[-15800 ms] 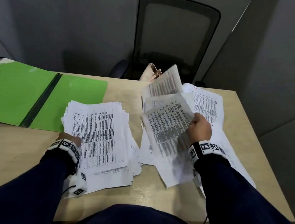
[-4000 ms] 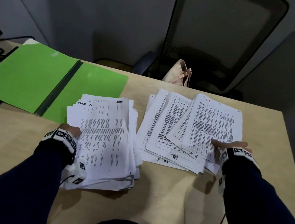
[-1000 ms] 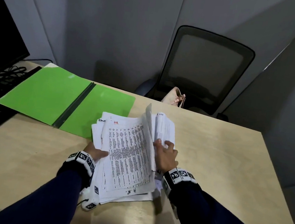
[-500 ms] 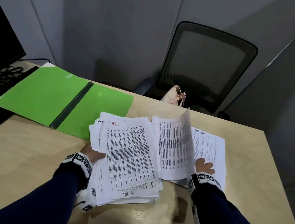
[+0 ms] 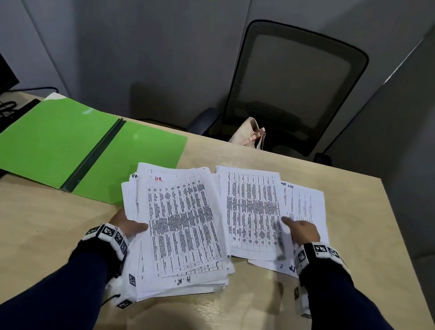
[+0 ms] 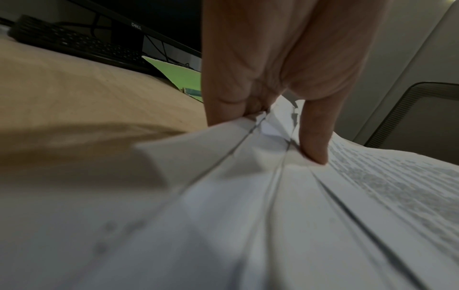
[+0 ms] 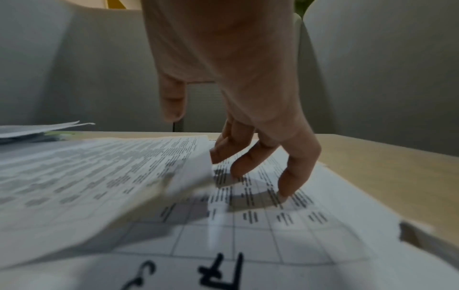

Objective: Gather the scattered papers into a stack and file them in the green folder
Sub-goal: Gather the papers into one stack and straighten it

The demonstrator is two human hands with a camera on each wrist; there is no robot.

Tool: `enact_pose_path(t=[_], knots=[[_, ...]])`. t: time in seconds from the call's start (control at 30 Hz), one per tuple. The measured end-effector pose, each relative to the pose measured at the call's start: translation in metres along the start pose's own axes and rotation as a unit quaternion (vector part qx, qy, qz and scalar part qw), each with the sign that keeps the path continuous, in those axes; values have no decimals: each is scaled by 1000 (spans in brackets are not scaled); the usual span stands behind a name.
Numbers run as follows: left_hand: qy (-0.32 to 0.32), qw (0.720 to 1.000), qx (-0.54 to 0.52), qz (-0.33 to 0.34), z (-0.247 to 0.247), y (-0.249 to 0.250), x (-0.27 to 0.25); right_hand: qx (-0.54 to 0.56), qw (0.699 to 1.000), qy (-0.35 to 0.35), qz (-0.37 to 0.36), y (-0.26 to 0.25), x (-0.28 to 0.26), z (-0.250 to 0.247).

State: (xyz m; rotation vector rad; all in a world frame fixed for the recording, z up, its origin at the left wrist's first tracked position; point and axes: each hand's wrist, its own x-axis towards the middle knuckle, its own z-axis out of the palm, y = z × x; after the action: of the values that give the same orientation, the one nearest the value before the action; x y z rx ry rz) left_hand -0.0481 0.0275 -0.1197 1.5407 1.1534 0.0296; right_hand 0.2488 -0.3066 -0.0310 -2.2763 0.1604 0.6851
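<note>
Left hand (image 5: 125,226): grips the left edge of the main stack (image 5: 184,231), thumb (image 6: 314,141) on top and fingers apparently tucked beneath, most likely to keep the sheets from sliding while more are added.
Main stack: lies on the surface (image 5: 26,238) just in front of the person, its far-left corner overlapping the green folder (image 5: 50,143); edges are uneven, so it probably needs squaring.
Right hand (image 5: 302,231): fingers loosely spread, tips (image 7: 288,186) pressing down on the loose papers (image 5: 257,210), holding nothing; one sheet edge curls up beside the fingers.
Loose papers: a few overlapping sheets just right of the main stack, touching its edge, apparently the last to be gathered.
Green folder: open flat at the far left of the surface, dark spine up the middle, nothing filed in it.
Stage: gathering nearly done; filing not yet begun.
Risk: sheets may fan out when slid across.
</note>
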Motion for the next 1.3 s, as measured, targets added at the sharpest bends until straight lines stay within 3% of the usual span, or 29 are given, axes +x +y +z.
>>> enact_pose_path(t=[0.07, 0.17, 0.3, 0.43, 0.6, 0.7, 0.8, 0.9, 0.97, 1.03, 1.1, 1.23, 1.3], knots=[[6, 1000, 2, 9, 2, 3, -1, -54, 998, -12, -15, -1, -4, 2], [25, 1000, 0, 7, 4, 9, -7, -84, 996, 39, -17, -4, -9, -4], [32, 999, -15, 4, 5, 7, -7, -78, 988, 113, 66, 6, -10, -33], [49, 998, 15, -24, 4, 7, -4, -184, 962, 142, 143, 31, -7, -45], [38, 999, 4, -13, 3, 12, -10, -207, 953, 151, 160, 45, -17, -36], [48, 998, 13, -32, 3, 9, -10, -146, 971, 93, 165, 53, 2, -31], [33, 999, 9, -17, 1, -6, 6, -125, 977, 79, 154, 57, 9, -29], [46, 998, 31, -44, 4, 12, -11, -92, 990, 81, 69, 45, -1, -26], [77, 993, 59, -71, 6, 19, -16, -14, 992, 123, -20, 35, -3, -24], [82, 991, 61, -81, 8, 25, -22, 112, 972, 179, -105, 22, -2, -20], [80, 992, 52, -77, 8, 25, -23, 219, 947, 188, -145, 2, -10, -16], [22, 998, -30, -52, 6, 19, -23, 336, 921, 129, -145, -32, -27, 1], [39, 994, -77, -62, 7, 24, -28, 345, 926, 81, -133, -38, -37, 18]])
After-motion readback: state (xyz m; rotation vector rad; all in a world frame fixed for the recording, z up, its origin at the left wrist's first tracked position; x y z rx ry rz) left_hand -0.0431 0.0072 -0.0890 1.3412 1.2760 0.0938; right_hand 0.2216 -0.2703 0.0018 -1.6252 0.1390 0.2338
